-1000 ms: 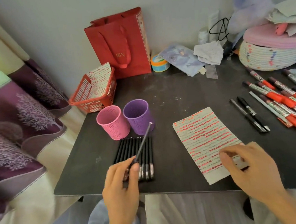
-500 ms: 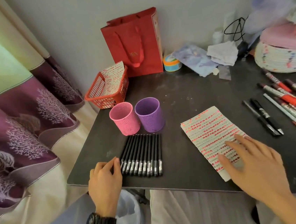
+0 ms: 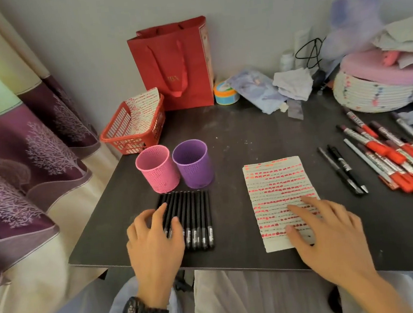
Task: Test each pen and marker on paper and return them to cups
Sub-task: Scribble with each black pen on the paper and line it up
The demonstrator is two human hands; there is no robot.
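- Bench (image 3: pixel 249 136): dark top that carries all task items. The near edge runs just below both hands.
- Curtain (image 3: pixel 21 150): hangs at the left, off the bench, and is no obstruction.
- Red gift bag (image 3: pixel 175 62), lidded woven basket (image 3: pixel 372 95) and red plastic crate (image 3: pixel 132 136): stand along the rear and far side, well apart from the working area. The crate holds another marked sheet.
- Paper (image 3: pixel 274 182): lies flat at centre right and is covered in rows of red marks with thin dark lines between them. Judgement: testing is well advanced, and little blank space remains.
- Red markers (image 3: pixel 399 159): heaped at the far right, none in a cup.
- Black pens (image 3: pixel 193 213): laid side by side in a row, just in front of the cups.
- Right hand (image 3: pixel 325 233): grip fully relaxed, with fingers spread flat and pressing the paper's lower part. It holds nothing.
- Left hand (image 3: pixel 153 241): grip loose, with bent fingers resting on the left end of the pen row. No pen is lifted.
- Pink cup (image 3: pixel 157 169) and purple cup (image 3: pixel 193 162): upright, side by side, nothing protruding. Judgement: the return step remains entirely outstanding.
- Two further black pens (image 3: pixel 342 170): loose between the paper and the markers.
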